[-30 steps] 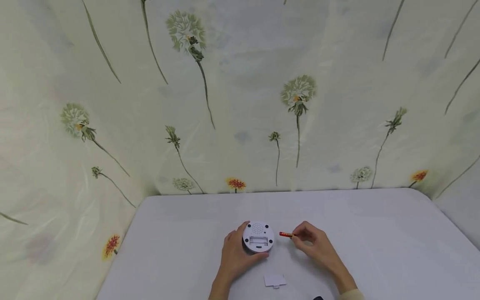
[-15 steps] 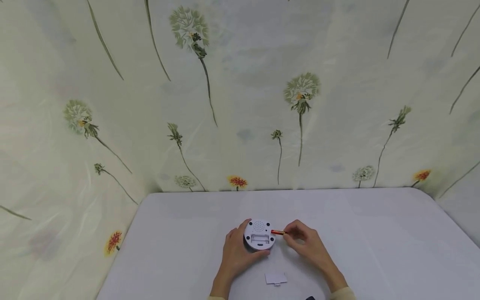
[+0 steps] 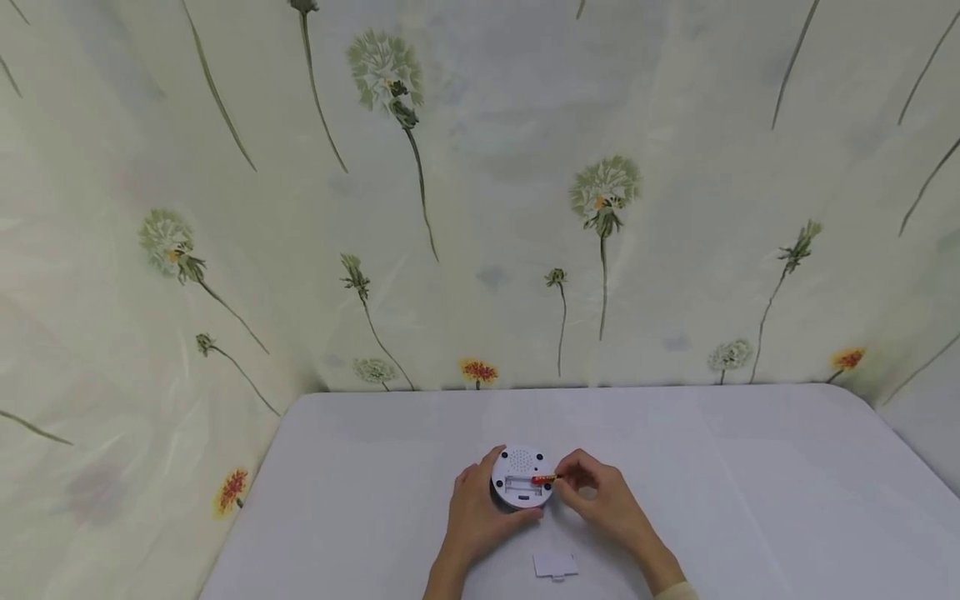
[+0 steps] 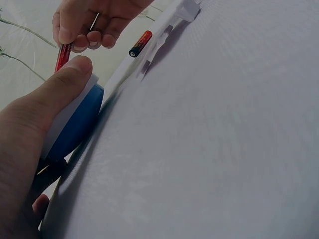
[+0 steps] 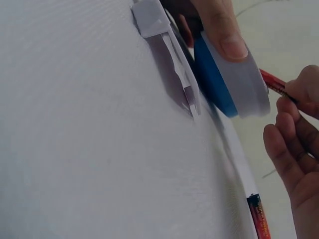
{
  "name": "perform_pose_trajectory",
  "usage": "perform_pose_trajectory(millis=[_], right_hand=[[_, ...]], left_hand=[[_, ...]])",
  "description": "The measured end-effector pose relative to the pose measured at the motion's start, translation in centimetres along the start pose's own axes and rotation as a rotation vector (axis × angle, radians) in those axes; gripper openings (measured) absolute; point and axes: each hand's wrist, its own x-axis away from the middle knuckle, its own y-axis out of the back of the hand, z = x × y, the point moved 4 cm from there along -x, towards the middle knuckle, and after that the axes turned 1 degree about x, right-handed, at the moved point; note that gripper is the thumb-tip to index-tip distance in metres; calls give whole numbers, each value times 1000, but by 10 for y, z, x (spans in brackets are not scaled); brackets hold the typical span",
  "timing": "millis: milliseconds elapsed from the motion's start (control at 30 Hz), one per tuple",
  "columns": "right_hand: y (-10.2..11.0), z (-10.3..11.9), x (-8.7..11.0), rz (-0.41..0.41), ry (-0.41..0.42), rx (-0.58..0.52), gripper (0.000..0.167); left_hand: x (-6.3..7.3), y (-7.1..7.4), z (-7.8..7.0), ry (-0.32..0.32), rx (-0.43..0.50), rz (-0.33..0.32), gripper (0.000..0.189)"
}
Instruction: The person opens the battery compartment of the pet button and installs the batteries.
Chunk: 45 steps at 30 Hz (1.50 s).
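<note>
My left hand grips a round white device by its side, its underside with speaker holes and an uncovered battery slot facing up. In the left wrist view the device's side shows blue. Between the thumb and fingertips of my right hand is a red AA-type battery, its free end over the right part of the slot. The right wrist view shows this battery sloping down to the device's face; how far it sits inside is hidden.
A white battery cover with a small tab lies on the white table, nearer than the device. Another red and black battery lies on the table by the cover. A flower-patterned curtain hangs behind the table.
My right hand has moved left, bringing the battery from beside the device to over its slot. The left hand keeps its grip on the device.
</note>
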Motion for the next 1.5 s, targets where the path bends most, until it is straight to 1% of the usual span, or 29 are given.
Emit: perform_pose_trajectory(millis=[67,167,267,367,467,567,633,800,1067,1233,1400,1500], right_hand=[[-2,-2,0,-8,8,10,17],[-7,-15,1,-22,18,17,18],[-11,-26,1,-18,8,29,20],[-13,-31,-1,-6,8,33,21],[-14,-30,-2,2,35,50,23],[-16,-27,-2,5,62,91,25],[-17,-26,-2,5,66,117,25],[-17,-23,-3,-5,68,137,25],[-20,-20,-5,-14,138,153,26],[-22,-21,-5,0,136,169,24],[-24,-22,-4,-7,119,195,24],[-24,-21,-5,-16,122,203,24]], left_hand=[[0,0,0,5,-1,2,105],[0,1,-1,-4,2,-3,105],[1,2,-1,-9,5,-4,104],[1,1,-2,-9,3,-4,105],[1,0,-2,-4,6,0,105],[2,-1,-1,5,4,4,106],[2,-1,-1,11,-5,6,106],[1,0,-2,-13,-21,-2,105],[0,1,-2,-50,-12,-15,104],[1,2,-2,-58,1,-15,103],[2,1,-2,-31,9,-3,104],[1,1,-3,-27,9,-2,104]])
